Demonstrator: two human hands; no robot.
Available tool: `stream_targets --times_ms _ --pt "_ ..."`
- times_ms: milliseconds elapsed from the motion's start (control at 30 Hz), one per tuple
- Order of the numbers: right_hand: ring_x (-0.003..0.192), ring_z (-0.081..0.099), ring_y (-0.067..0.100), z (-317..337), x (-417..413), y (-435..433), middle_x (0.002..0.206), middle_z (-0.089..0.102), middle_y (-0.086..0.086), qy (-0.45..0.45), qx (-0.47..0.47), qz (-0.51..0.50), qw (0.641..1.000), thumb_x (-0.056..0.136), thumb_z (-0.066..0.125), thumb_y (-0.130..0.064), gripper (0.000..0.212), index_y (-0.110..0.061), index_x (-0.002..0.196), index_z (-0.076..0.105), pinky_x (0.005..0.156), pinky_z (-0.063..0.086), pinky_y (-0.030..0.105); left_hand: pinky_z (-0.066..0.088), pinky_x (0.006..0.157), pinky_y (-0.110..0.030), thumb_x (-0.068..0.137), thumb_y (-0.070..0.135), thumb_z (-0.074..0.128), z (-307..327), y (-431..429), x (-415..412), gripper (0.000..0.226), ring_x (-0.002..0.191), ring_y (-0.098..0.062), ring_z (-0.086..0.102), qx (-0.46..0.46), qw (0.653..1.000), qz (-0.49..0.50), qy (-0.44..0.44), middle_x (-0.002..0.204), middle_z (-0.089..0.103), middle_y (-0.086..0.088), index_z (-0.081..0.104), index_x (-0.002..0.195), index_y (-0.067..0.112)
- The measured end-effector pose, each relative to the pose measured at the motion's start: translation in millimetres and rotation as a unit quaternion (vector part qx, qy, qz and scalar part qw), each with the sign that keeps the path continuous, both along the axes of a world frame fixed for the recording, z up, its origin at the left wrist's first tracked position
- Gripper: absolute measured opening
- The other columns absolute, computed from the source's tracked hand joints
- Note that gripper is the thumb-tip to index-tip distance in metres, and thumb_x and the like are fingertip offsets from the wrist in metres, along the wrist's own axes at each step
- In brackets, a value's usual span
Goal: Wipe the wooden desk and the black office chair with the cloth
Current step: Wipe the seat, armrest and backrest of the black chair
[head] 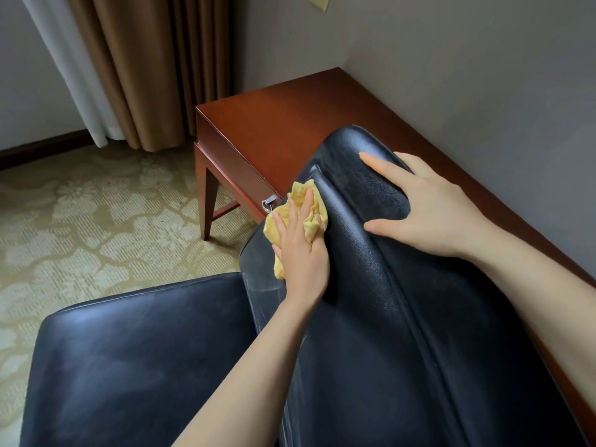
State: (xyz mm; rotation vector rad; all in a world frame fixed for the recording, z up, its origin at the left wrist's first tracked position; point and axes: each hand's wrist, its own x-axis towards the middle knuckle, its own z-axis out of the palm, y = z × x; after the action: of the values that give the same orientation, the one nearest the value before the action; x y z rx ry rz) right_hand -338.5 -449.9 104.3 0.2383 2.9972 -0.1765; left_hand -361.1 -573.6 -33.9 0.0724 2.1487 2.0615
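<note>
Cloth (300, 217) pressed on chair back (371, 285) by left hand (301, 253), right hand (432, 214) steadying

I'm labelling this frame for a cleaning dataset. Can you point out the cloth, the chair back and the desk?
cloth (310, 210), head view, on the yellow folds beside the fingers.
chair back (371, 195), head view, on its top edge.
desk (290, 117), head view, on the bare wooden top.

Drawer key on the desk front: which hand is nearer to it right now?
Left. The left hand presses the yellow cloth against the chair back's edge right beside the drawer key. The right hand rests on the chair back, farther away.
</note>
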Motion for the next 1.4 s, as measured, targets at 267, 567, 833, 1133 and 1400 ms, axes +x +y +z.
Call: stream_targets --times_ms 267,567,833,1133,1400 --pt "0.111 0.054 0.032 -3.9 -0.1 -0.6 0.153 0.012 -0.013 0.005 0.066 0.005 0.998 0.076 0.063 -0.056 0.085 -0.058 0.141 0.008 0.09 0.042 0.034 0.008 0.116 -0.053 0.094 0.005 0.032 7.1 0.2 -60.2 0.058 0.144 -0.03 0.015 -0.056 0.997 -0.005 -0.053 0.149 0.039 -0.001 0.037 0.144 0.035" --pt "0.11 0.054 0.038 -9.0 0.7 1.2 0.153 0.013 -0.007 0.026 0.104 0.021 0.994 0.074 0.06 -0.061 0.088 -0.052 0.145 0.009 0.088 0.043 0.035 0.001 0.116 -0.056 0.081 0.02 0.035 22.1 20.6 -2.6 0.062 0.147 -0.018 -0.005 0.0 0.994 -0.024 0.105 0.148 0.012 0.027 0.025 0.135 0.049" --pt "0.114 0.051 0.037 -7.3 1.2 0.1 0.154 0.012 -0.006 0.02 0.116 0.017 0.993 0.075 0.061 -0.061 0.088 -0.052 0.145 0.009 0.092 0.042 0.038 -0.008 0.115 -0.056 0.098 0.029 0.035 -10.0 5.2 46.9 0.052 0.145 -0.001 -0.008 0.0 0.997 -0.03 0.068 0.149 0.001 0.038 0.016 0.134 0.061" --pt "0.144 0.008 0.022 -9.2 6.4 -5.5 0.159 -0.013 0.0 0.024 0.211 0.073 0.975 0.084 0.045 -0.061 0.076 -0.044 0.148 0.008 0.09 0.044 0.042 0.003 0.118 -0.048 0.102 0.041 0.027 -46.7 -11.9 79.7 0.048 0.137 0.015 -0.005 -0.046 0.998 0.0 -0.042 0.149 0.002 0.039 0.003 0.124 0.075" --pt "0.146 -0.006 0.028 -10.8 8.5 -18.0 0.159 0.01 -0.003 0.005 0.317 0.163 0.934 0.092 0.023 -0.048 0.052 -0.038 0.141 0.038 0.074 0.037 0.034 -0.001 0.117 -0.047 0.104 0.032 0.028 -22.3 -2.7 -4.5 0.048 0.147 -0.018 -0.002 -0.061 0.993 0.025 -0.094 0.159 0.008 0.012 0.016 0.149 0.04"
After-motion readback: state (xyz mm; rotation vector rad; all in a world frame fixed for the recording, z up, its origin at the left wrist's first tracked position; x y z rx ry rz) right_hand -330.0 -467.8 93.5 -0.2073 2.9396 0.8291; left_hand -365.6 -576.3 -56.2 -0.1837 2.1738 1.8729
